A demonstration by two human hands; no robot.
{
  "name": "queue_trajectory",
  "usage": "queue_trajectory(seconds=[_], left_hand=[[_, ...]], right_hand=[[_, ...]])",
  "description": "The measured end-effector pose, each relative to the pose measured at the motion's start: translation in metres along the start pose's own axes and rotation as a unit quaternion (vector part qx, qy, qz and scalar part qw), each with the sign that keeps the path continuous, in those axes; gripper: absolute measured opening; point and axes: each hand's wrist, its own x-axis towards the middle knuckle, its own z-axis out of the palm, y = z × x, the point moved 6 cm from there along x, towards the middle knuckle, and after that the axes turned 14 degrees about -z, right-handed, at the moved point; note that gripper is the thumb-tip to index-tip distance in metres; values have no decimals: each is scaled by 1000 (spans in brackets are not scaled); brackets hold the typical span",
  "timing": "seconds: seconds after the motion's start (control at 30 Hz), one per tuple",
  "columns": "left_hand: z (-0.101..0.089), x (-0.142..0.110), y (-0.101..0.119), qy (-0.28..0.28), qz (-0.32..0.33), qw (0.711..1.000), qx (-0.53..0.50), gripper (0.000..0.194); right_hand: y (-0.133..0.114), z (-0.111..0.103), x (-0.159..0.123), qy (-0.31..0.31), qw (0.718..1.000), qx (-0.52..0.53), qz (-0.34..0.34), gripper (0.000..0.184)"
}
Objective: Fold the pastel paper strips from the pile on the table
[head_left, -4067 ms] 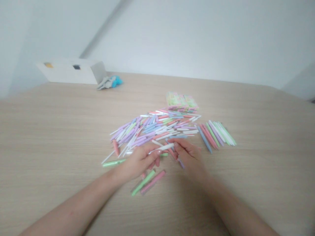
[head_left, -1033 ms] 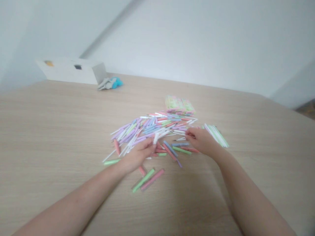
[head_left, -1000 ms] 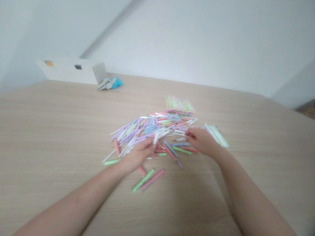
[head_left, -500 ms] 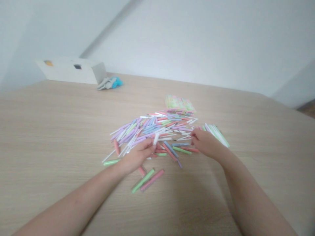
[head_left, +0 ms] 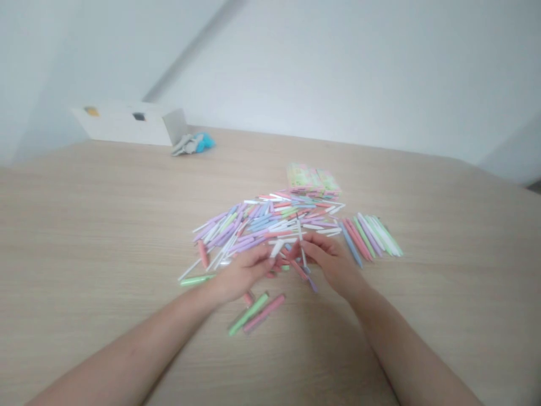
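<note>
My left hand (head_left: 247, 269) pinches a short white tube (head_left: 277, 247), which looks like a pen cap, between thumb and fingers. Close beside it, my right hand (head_left: 327, 260) grips a thin white stick (head_left: 301, 237) that stands nearly upright, its kind blurred. The two pieces are apart. Both hands are over the front of a loose heap of pastel tubes and thin sticks (head_left: 257, 221) in purple, blue, green, red and white. My fingers hide part of the heap. To the right of my right hand lies a row of side-by-side pastel sticks (head_left: 372, 235).
Behind the heap are stacked green-and-pink packs (head_left: 313, 179). A green tube (head_left: 249, 313) and a pink tube (head_left: 265, 313) lie nearer me on the wooden table (head_left: 127, 225). At the back left, a white box (head_left: 131, 125) stands by a crumpled grey-and-blue item (head_left: 194, 144).
My right hand has moved left from the row of sticks towards my left hand, now with a thin white stick in it. The left hand keeps the white tube. The view has shifted slightly.
</note>
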Motion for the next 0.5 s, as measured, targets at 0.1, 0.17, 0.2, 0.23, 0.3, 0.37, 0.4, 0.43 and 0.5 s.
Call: queue_trajectory(seconds=[0.1, 0.17, 0.2, 0.23, 0.3, 0.37, 0.4, 0.43, 0.5], left_hand=[[2, -1, -1, 3, -2, 1000, 27, 31], [3, -3, 1, 2, 3, 999, 46, 30], [4, -3, 3, 1, 6, 998, 55, 29], [5, -4, 4, 0, 7, 998, 64, 28], [7, -5, 7, -3, 7, 997, 82, 26], [9, -7, 9, -7, 6, 995, 99, 25], [10, -8, 9, -8, 5, 994, 105, 25], [11, -8, 10, -9, 3, 994, 110, 24], [12, -9, 10, -9, -1, 994, 113, 23]], right_hand=[[-2, -4, -3, 56, 997, -37, -37, 17], [-3, -6, -4, 96, 994, -21, -50, 16], [-4, -6, -5, 109, 992, -12, -55, 16], [-6, -6, -6, 119, 991, -6, -61, 17], [-11, -5, -8, 131, 988, -8, -75, 18], [-18, -6, -10, 146, 984, -18, -95, 19], [-20, -6, -11, 151, 983, -27, -102, 19], [-22, -6, -11, 150, 982, -38, -105, 19], [-22, -5, -13, 133, 983, -70, -104, 19]])
